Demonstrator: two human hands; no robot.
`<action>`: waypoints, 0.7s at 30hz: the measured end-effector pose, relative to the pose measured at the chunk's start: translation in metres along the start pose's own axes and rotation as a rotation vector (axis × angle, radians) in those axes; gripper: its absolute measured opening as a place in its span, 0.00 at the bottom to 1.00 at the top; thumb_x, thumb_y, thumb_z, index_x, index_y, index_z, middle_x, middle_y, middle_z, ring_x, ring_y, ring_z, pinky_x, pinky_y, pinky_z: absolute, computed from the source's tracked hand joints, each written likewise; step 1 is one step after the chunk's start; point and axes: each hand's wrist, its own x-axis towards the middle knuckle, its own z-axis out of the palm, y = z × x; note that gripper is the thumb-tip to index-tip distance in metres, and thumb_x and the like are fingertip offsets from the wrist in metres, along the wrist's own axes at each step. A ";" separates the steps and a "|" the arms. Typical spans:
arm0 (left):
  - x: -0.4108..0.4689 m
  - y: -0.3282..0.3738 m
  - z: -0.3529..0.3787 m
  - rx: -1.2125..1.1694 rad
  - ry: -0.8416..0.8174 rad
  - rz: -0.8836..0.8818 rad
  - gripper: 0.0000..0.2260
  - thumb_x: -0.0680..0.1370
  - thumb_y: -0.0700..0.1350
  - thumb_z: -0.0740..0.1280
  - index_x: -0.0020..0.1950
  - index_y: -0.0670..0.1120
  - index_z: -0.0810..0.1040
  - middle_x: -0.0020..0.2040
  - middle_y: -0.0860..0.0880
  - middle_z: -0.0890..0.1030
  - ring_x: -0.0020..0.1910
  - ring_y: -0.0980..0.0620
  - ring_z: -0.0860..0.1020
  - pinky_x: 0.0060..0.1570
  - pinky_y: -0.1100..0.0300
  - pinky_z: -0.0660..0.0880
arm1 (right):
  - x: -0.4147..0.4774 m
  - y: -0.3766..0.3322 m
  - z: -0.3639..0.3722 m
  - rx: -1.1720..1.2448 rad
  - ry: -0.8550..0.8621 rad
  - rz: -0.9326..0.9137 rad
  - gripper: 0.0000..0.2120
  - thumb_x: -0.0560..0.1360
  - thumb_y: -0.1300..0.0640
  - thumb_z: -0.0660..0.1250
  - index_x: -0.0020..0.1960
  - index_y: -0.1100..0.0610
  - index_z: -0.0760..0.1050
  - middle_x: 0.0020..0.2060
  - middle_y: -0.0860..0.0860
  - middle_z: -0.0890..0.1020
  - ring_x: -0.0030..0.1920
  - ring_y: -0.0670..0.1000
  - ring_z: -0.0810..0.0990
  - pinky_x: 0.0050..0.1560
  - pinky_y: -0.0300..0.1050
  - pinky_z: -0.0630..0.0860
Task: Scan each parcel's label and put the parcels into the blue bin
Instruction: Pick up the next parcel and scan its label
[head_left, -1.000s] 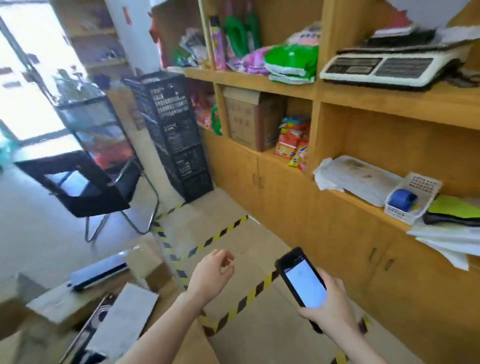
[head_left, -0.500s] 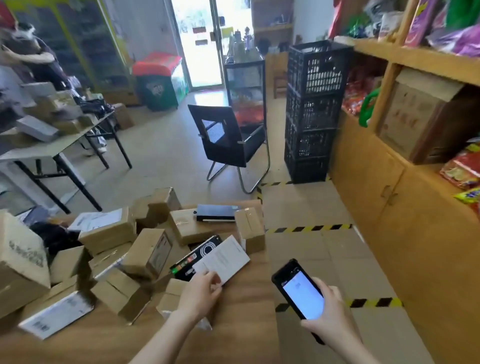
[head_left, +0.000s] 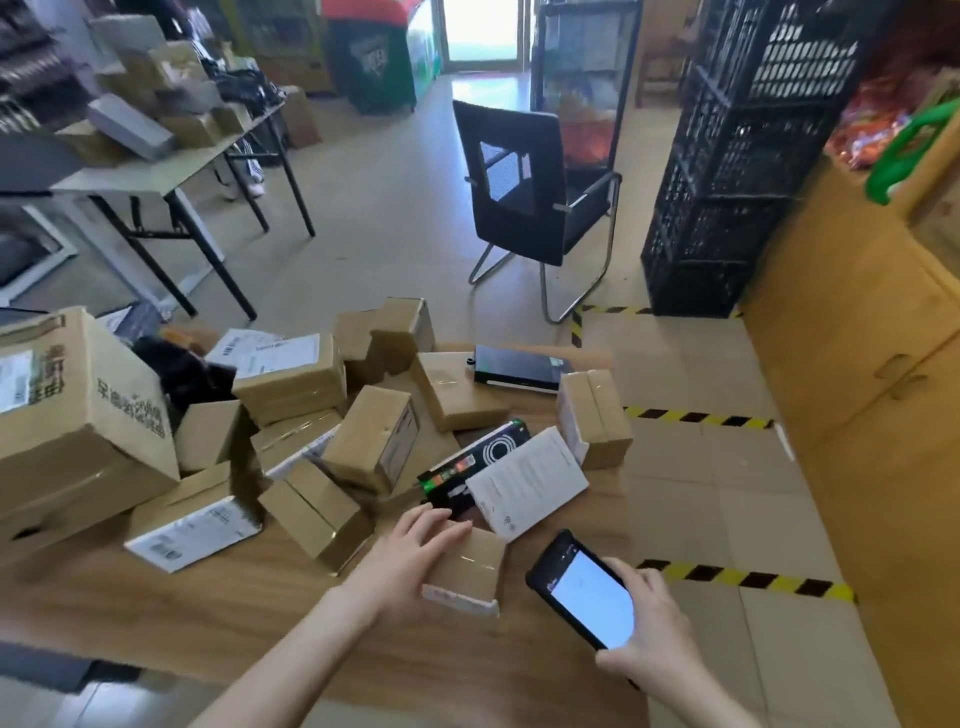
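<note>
The left hand (head_left: 410, 558) grips a small brown parcel (head_left: 470, 571) near the front of the wooden tabletop (head_left: 234, 613), the right hand (head_left: 654, 644) clasps a lit phone (head_left: 589, 597) just beside it, and a heap of parcels (head_left: 374, 441) lies behind, with a black chair (head_left: 524, 192) beyond.
</note>
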 end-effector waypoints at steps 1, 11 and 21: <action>-0.001 -0.005 0.002 0.003 0.010 0.005 0.44 0.70 0.57 0.72 0.77 0.64 0.47 0.77 0.53 0.55 0.76 0.49 0.49 0.70 0.50 0.66 | 0.001 -0.004 0.002 -0.007 -0.002 -0.006 0.48 0.53 0.49 0.71 0.72 0.40 0.58 0.53 0.42 0.63 0.52 0.47 0.72 0.58 0.46 0.74; 0.008 -0.034 -0.017 -0.442 -0.058 -0.160 0.31 0.73 0.63 0.66 0.75 0.60 0.64 0.66 0.56 0.69 0.62 0.55 0.70 0.60 0.56 0.73 | 0.007 -0.036 0.007 -0.068 -0.005 -0.047 0.48 0.56 0.53 0.75 0.72 0.40 0.60 0.55 0.41 0.65 0.51 0.46 0.73 0.59 0.51 0.74; -0.034 -0.017 0.046 -0.617 0.362 -0.197 0.50 0.61 0.56 0.77 0.77 0.54 0.53 0.72 0.54 0.55 0.70 0.55 0.56 0.72 0.56 0.57 | 0.005 -0.048 0.012 -0.114 -0.022 -0.126 0.47 0.56 0.53 0.75 0.72 0.41 0.60 0.57 0.42 0.66 0.52 0.47 0.73 0.53 0.48 0.77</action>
